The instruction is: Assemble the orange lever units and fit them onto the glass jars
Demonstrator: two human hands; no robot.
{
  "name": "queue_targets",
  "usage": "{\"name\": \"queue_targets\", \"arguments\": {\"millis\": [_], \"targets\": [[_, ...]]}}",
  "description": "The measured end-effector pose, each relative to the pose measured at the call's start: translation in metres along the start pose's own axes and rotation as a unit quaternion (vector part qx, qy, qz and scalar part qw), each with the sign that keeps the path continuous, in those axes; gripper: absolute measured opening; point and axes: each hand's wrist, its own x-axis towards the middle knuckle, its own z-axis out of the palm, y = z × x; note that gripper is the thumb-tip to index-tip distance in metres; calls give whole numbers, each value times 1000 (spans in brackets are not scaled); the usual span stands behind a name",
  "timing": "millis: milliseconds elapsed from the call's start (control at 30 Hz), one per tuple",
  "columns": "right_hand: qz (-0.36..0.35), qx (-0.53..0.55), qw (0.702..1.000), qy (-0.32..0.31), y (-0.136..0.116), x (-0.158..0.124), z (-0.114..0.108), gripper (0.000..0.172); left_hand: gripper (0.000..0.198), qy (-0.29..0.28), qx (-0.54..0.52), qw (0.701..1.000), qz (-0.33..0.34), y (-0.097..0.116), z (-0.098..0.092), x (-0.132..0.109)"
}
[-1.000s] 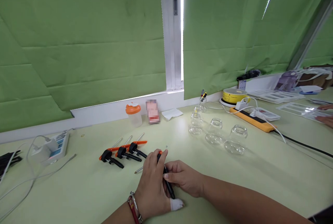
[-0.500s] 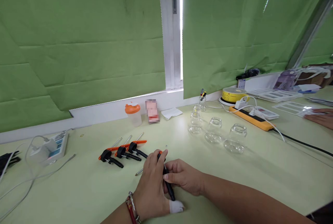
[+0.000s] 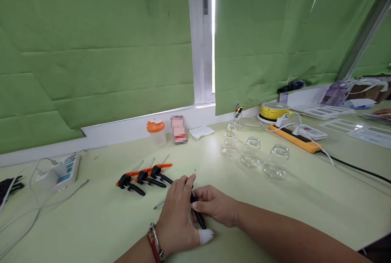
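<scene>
Both of my hands meet on a small black-and-orange bar clamp lying on the pale green table. My left hand, with a bracelet at the wrist and a white bandage on the thumb, covers the clamp from the left with fingers curled over it. My right hand grips the black handle from the right. The clamp's metal bar tip pokes out to the left of my left hand. Three more clamps of the same kind lie side by side just beyond my hands.
Several clear glass jars stand at centre right. An orange-lidded cup and a folded white cloth sit by the window sill. A white power strip with cables lies left, an orange one right. Another person's hand shows at far right.
My hands and the clamp have stayed in place; the fingers have shifted slightly on it. The other person's hand at far right has drawn back toward the frame edge.
</scene>
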Motion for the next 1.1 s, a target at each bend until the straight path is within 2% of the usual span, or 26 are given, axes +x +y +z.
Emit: {"name": "queue_targets", "arguments": {"millis": [200, 467, 800, 967, 1100], "targets": [[9, 7, 1000, -8, -2, 0, 0, 36, 107, -1, -7, 1000, -11, 3, -7, 2], [8, 23, 1000, -12, 0, 1, -1, 31, 100, -12, -7, 999, -49, 8, -9, 2], [-7, 38, 999, 0, 0, 2, 1, 34, 89, 34, -32, 998, -51, 10, -5, 3], [11, 27, 999, 17, -2, 1, 2, 34, 92, 15, -73, 995, -68, 8, -9, 2], [18, -24, 999, 17, -2, 1, -5, 33, 94, -6, -117, 987, -109, 7, -17, 1]]}}
